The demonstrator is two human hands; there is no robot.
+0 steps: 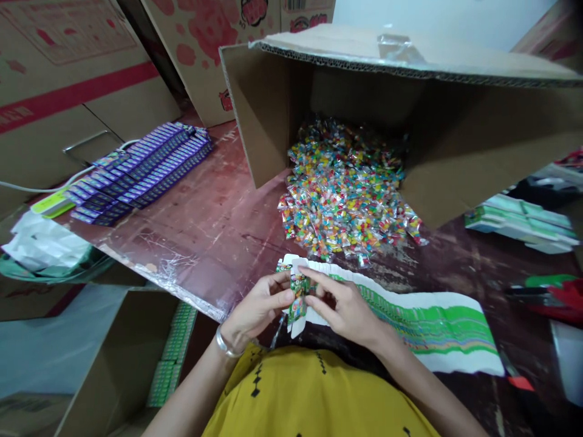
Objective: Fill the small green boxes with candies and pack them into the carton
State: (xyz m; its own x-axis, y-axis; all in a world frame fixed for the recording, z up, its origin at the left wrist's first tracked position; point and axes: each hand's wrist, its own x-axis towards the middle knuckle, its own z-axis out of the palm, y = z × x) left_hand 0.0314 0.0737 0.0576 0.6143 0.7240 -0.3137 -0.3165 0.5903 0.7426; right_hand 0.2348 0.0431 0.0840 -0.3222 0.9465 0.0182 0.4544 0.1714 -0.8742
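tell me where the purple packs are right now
The purple packs lie in rows at the table's far left, left of the tipped cardboard box spilling candy bags.

Packing workshop: stacked cartons (68, 79), candy sachets heap (346, 194).

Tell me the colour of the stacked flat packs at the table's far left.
Purple flat packs; clearest in the head view.

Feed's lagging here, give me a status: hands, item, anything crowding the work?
Left hand and right hand both grip small green carton. Fanned flat cartons under right wrist. Candy packets spill from tipped box, apart.
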